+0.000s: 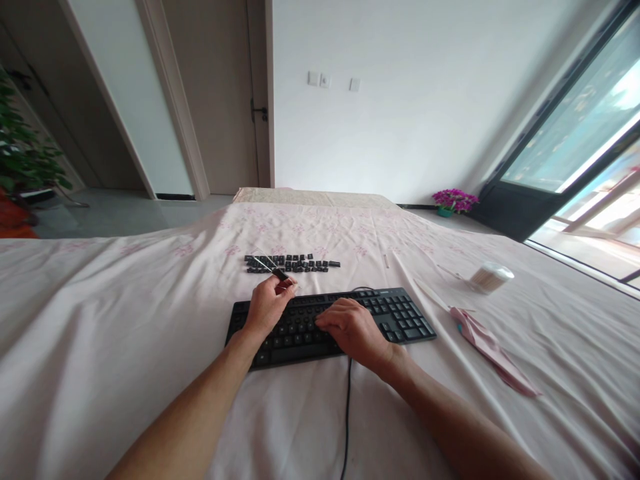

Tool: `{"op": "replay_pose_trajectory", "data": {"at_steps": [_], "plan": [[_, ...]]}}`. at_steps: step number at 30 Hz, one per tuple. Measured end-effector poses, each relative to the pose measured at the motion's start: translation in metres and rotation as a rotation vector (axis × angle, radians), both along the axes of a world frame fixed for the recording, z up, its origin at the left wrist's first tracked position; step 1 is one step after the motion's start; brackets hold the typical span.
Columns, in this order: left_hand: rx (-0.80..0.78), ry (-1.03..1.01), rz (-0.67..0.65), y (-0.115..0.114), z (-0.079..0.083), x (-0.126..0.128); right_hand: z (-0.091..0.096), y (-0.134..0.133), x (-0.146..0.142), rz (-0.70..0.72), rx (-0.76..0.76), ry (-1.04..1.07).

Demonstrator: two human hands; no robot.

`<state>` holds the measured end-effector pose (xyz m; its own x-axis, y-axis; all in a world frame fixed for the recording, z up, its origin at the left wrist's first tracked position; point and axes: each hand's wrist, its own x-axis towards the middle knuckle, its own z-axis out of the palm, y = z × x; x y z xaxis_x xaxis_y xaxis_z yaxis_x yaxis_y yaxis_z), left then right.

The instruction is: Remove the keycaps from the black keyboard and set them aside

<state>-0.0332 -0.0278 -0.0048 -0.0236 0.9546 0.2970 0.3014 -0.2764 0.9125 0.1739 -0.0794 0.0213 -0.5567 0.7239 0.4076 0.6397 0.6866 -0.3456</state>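
Note:
A black keyboard lies on the pink sheet in front of me, its cable running toward me. My left hand is closed on a thin wire keycap puller with a dark handle, held above the keyboard's far left edge. My right hand rests on the middle of the keyboard, fingers curled down on the keys. Several removed black keycaps lie in rows on the sheet just beyond the keyboard.
The bed sheet covers the whole surface. A round container of cotton swabs stands at the right, with a folded pink cloth nearer. A potted purple flower sits on the floor by the window. A door is at the back left.

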Motion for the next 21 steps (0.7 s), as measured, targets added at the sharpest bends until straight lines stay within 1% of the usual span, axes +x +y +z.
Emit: {"op": "replay_pose_trajectory", "data": {"at_steps": [4,11,14,18,21], "plan": [[-0.005,-0.005,-0.001,-0.0016,0.0031,0.0005,-0.0009,0.0026,0.0013,0.017,-0.004,0.002],[-0.009,-0.012,0.005,-0.0022,0.0043,0.0011,-0.0021,0.0088,0.0042,0.115,-0.017,0.044],[-0.006,0.022,0.008,-0.001,0.002,0.001,-0.0046,0.0084,0.0047,0.111,-0.017,0.057],[0.002,0.045,0.01,-0.0002,0.0004,0.0008,-0.0092,0.0065,0.0048,0.072,-0.012,0.06],[0.003,0.049,0.003,-0.0003,0.0004,0.0006,-0.0094,0.0051,0.0044,0.065,-0.004,0.042]]}}
